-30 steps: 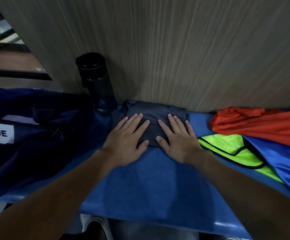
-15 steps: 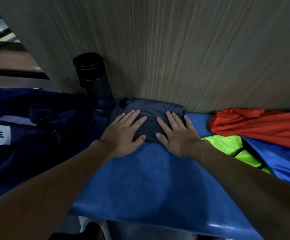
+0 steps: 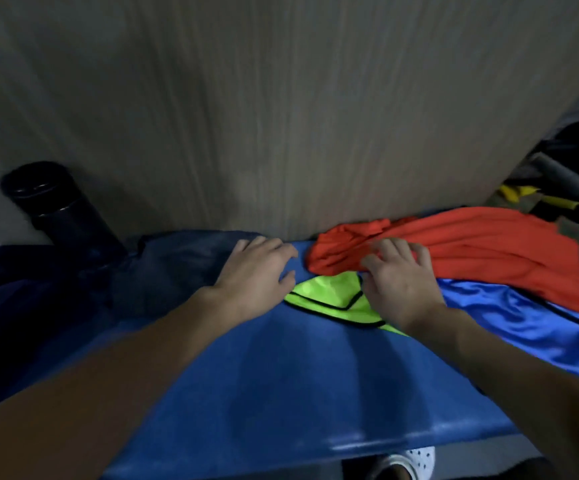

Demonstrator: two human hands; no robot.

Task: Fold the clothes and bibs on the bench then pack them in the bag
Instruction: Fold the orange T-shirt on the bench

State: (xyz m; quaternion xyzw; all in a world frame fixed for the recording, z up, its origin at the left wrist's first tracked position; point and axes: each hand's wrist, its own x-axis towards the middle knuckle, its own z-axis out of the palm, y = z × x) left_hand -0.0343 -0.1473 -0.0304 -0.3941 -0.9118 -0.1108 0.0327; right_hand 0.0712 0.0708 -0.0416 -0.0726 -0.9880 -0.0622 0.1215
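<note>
A folded dark grey garment (image 3: 184, 268) lies on the blue bench (image 3: 281, 375) against the wall. My left hand (image 3: 256, 271) rests at its right edge, fingers relaxed and spread. To the right is a crumpled red garment (image 3: 482, 244); my right hand (image 3: 398, 282) has its fingers curled into that garment's near left edge. A neon yellow bib (image 3: 329, 299) with black trim lies between my hands, partly under the right one. A shiny blue garment (image 3: 523, 320) spreads under the red one. The dark navy bag (image 3: 21, 306) sits at the far left.
A black bottle (image 3: 63, 209) stands by the wall between the bag and the folded garment. A wood-grain wall panel (image 3: 281, 116) backs the bench. Dark gear and a grey bar (image 3: 572, 181) lie past the bench's right end. A white shoe (image 3: 416, 459) shows below the front edge.
Both hands have left the top of the folded dark garment and moved right. The right hand now reaches the red garment. The view has swung right as well.
</note>
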